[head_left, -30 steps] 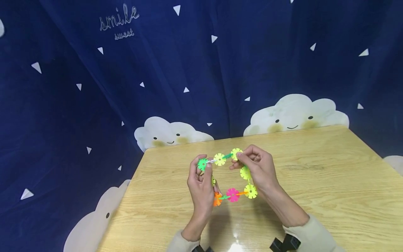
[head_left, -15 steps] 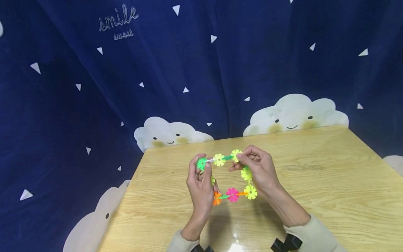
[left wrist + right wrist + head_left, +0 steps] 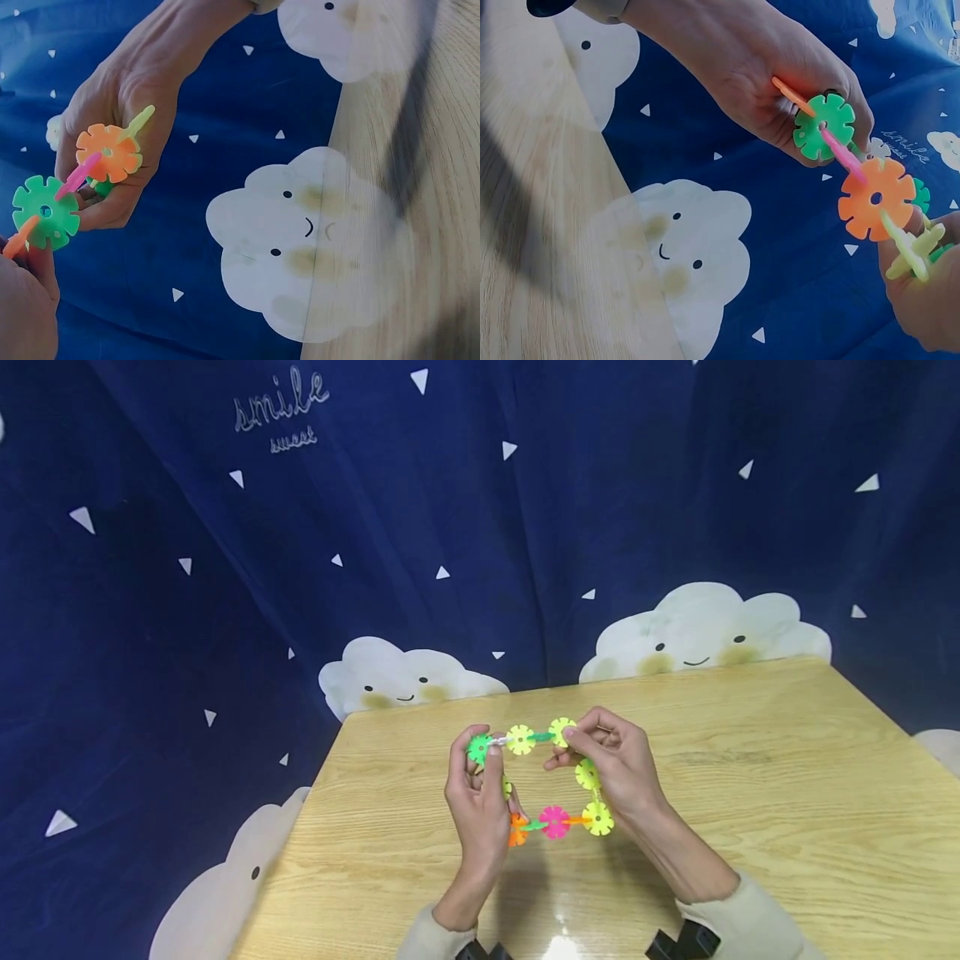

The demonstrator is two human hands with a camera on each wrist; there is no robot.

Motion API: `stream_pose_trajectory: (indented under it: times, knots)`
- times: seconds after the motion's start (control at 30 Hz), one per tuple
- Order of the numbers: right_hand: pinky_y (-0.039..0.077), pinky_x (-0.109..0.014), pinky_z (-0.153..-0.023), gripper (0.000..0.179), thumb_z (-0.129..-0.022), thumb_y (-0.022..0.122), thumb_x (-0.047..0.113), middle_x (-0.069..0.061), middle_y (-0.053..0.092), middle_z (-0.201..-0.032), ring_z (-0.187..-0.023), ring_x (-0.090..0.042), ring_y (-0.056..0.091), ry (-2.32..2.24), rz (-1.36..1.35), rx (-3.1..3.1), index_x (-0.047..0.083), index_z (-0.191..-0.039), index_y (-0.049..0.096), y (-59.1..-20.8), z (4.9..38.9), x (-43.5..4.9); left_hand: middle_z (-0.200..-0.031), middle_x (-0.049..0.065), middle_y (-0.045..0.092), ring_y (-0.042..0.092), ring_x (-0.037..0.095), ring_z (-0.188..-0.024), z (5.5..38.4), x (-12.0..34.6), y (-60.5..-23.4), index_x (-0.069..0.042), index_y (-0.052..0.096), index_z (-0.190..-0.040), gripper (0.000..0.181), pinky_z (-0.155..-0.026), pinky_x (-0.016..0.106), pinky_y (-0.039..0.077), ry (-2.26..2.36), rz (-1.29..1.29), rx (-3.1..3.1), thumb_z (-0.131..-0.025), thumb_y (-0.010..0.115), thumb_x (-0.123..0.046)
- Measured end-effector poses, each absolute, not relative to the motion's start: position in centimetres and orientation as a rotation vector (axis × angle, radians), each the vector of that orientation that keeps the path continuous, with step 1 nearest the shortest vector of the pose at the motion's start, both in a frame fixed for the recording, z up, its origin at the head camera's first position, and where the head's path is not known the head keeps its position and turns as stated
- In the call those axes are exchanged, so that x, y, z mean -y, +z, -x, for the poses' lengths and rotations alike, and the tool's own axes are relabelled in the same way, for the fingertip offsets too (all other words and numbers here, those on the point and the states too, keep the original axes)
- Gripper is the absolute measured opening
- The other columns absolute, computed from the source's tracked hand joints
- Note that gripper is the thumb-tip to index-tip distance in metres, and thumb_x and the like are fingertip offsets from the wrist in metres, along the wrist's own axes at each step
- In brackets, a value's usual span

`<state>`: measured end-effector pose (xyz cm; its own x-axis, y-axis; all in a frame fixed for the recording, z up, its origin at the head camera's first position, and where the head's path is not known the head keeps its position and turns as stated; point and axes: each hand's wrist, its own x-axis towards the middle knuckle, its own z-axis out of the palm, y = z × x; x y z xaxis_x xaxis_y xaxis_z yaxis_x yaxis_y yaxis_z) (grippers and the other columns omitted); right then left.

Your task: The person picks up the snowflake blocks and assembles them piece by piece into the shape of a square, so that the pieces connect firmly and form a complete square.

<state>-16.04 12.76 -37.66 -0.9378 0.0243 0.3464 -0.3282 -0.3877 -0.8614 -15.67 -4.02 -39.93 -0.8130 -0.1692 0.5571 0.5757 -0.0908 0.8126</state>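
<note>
Both hands hold up a loop of linked plastic snowflake discs [image 3: 555,822] over the table. My left hand [image 3: 477,810] grips its left side, thumb and fingers on a green disc [image 3: 479,749]. At the upper right corner, my right hand [image 3: 621,764] pinches a yellow disc [image 3: 561,732] between thumb and fingers. Along the bottom hang an orange disc [image 3: 517,831], the pink one and another yellow disc [image 3: 597,818], joined by edge-on discs. The left wrist view catches a green disc [image 3: 46,212] and an orange disc [image 3: 109,153] face-on. Fingers partly cover the left side.
A light wooden table [image 3: 375,860] lies beneath the hands. Behind it hangs a dark blue curtain [image 3: 450,510] with white triangles and smiling clouds [image 3: 705,631]. Black devices [image 3: 682,941] sit at the cuffs.
The upper row of the loop dips very slightly at the right and shifts a little left. Both hands keep their holds.
</note>
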Motion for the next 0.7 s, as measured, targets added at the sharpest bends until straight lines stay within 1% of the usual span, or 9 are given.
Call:
stream_pose_trajectory:
  times: [0.2,0.43,0.57,0.7]
  knots:
    - [0.064,-0.049,-0.082,0.013,-0.099,0.063,-0.006,-0.009,0.071,-0.071,-0.063,-0.023,0.073,2.392,-0.427,1.604,-0.004,-0.086,0.058,-37.6,16.1,-13.0,-0.112,0.017,0.070,0.049,0.009,-0.040,15.5,3.6,-39.8,-0.004,0.057,-0.131,0.025,-0.029,0.026,0.042,-1.921,0.433,1.705,-0.107,0.057,-0.009]
    - [0.063,-0.050,-0.085,0.012,-0.099,0.064,-0.004,-0.010,0.072,-0.072,-0.063,-0.028,0.073,2.363,-0.415,1.660,-0.006,-0.088,0.059,-37.2,16.2,-13.5,-0.112,0.016,0.070,0.049,0.011,-0.039,15.2,3.2,-39.7,-0.006,0.058,-0.131,0.024,-0.029,0.027,0.043,-1.912,0.427,1.715,-0.106,0.058,-0.009]
    - [0.064,-0.046,-0.085,0.012,-0.100,0.063,-0.002,-0.008,0.071,-0.072,-0.062,-0.025,0.072,2.372,-0.408,1.674,-0.002,-0.088,0.059,-37.0,16.2,-13.8,-0.114,0.015,0.069,0.051,0.010,-0.040,15.2,3.0,-39.6,-0.007,0.057,-0.131,0.025,-0.030,0.027,0.044,-1.938,0.440,1.727,-0.106,0.058,-0.009]
    - [0.064,-0.048,-0.086,0.012,-0.101,0.063,0.001,-0.007,0.071,-0.076,-0.067,-0.021,0.072,2.406,-0.423,1.670,-0.001,-0.090,0.058,-37.1,16.2,-14.0,-0.117,0.015,0.069,0.049,0.008,-0.039,15.1,2.9,-39.3,-0.007,0.055,-0.133,0.027,-0.030,0.027,0.044,-1.976,0.438,1.714,-0.107,0.058,-0.011]
